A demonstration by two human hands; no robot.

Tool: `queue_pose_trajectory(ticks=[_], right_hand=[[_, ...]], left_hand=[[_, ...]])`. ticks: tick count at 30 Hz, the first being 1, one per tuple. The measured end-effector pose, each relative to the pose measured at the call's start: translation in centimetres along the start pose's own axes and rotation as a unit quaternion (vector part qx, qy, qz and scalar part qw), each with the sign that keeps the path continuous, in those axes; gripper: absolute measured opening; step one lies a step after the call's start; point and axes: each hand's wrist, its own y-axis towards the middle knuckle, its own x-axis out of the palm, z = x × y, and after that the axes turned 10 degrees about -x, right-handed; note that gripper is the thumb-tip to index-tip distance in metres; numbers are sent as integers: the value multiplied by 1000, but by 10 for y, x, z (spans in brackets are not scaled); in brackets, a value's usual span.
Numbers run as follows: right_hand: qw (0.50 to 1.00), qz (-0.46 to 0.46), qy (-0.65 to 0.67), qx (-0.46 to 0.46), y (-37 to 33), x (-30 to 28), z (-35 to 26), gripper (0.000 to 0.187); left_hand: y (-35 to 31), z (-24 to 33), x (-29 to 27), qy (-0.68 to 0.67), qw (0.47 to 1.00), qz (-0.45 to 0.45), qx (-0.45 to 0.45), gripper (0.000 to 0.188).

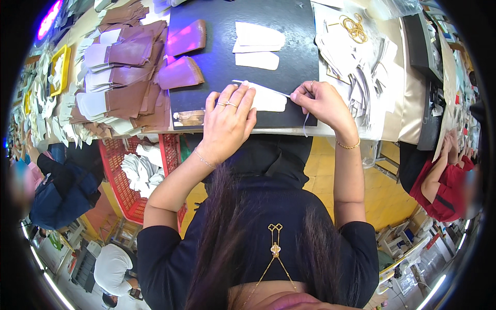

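Your left hand (229, 116) lies flat, fingers unclenched, over the white cut panel (271, 102) on the black mat (297, 64), apparently steadying it; your right hand (323, 102) pinches a thin pale strip (305, 124) at its edge, likely for control.

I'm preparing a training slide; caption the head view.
Left hand on a white piece over a black mat, right hand pinching a thin strip, brown pieces stacked to the left.

White piece (271, 102): one end hidden under my left grip (231, 116). Thin pale strip (306, 123): partly concealed within my right grip (325, 103). Red basket (109, 163): partly behind my forearm (178, 181). Clear plastic (397, 8): cropped at top.
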Motion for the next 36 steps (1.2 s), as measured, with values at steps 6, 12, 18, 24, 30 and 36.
queue_pose_trajectory(ticks=[6,12,18,24,30,36], right_hand=[[996,49,17,-76,-9,5,4,18],[991,78,-11,-110,-24,9,-9,22],[983,131,-31,-124,-28,19,-12,14],[963,220,-30,-153,-23,37,-7,18],[955,264,-36,-130,-18,51,-6,28],[974,222,16,-37,-20,45,-5,30]], left_hand=[[1,2,1,8,1000,-3,-2,51],[1,3,1,15,1000,-9,-6,53],[1,4,1,20,1000,-7,-8,51],[2,6,0,31,999,7,-2,47],[3,8,-1,50,999,6,-2,45],[0,7,1,41,999,-8,-12,48]])
